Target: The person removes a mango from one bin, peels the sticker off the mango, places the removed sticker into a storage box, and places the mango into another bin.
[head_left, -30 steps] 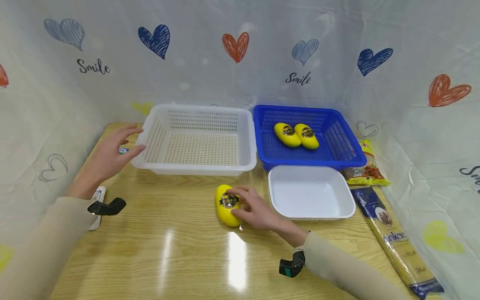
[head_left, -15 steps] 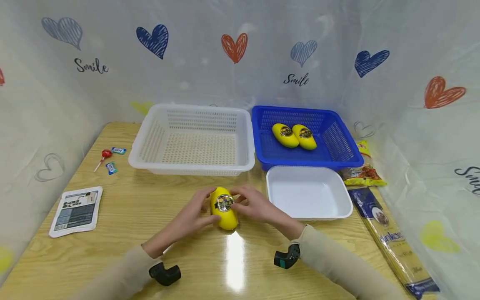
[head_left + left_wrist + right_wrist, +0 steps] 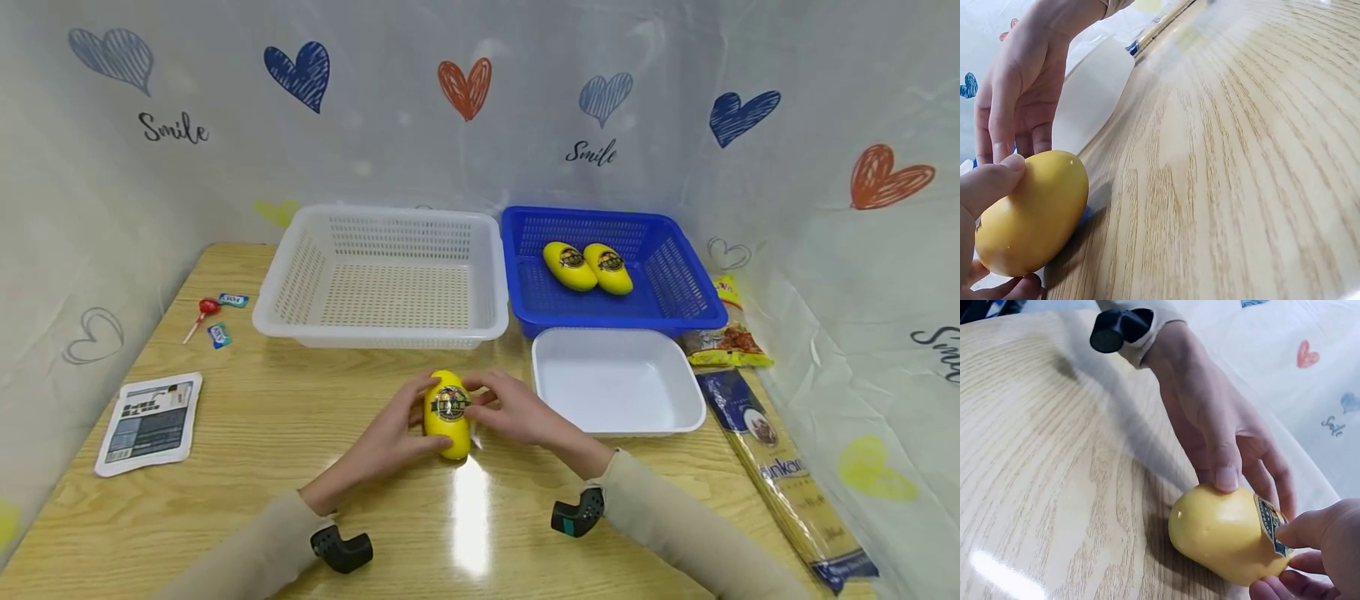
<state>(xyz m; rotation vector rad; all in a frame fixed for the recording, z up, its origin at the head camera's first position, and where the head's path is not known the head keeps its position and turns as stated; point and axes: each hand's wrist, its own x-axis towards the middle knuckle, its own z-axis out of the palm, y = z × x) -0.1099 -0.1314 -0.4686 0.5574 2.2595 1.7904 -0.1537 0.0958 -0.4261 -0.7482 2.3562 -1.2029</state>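
A yellow egg-shaped object [image 3: 447,412] with a round dark label lies on the wooden table [image 3: 262,467], in front of the white basket [image 3: 300,275]. My left hand [image 3: 393,429] grips its left side, thumb on its near end [image 3: 1000,181]. My right hand [image 3: 510,410] grips its right side, thumb on the label [image 3: 1294,531]. The yellow object [image 3: 1032,215] [image 3: 1225,534] fills both wrist views. Two more yellow objects [image 3: 588,267] lie side by side in the blue basket [image 3: 675,283].
A white tray [image 3: 678,425] stands right of my hands. A snack bag [image 3: 723,346] and a pasta packet [image 3: 787,475] lie along the right edge. At the left lie a flat sachet [image 3: 150,421], a lollipop [image 3: 201,315] and small candies [image 3: 219,335]. A printed curtain surrounds the table.
A second ago my left hand was at the white basket's left corner. It came to the yellow object and now grips it together with my right hand. Since half a second ago little has moved.
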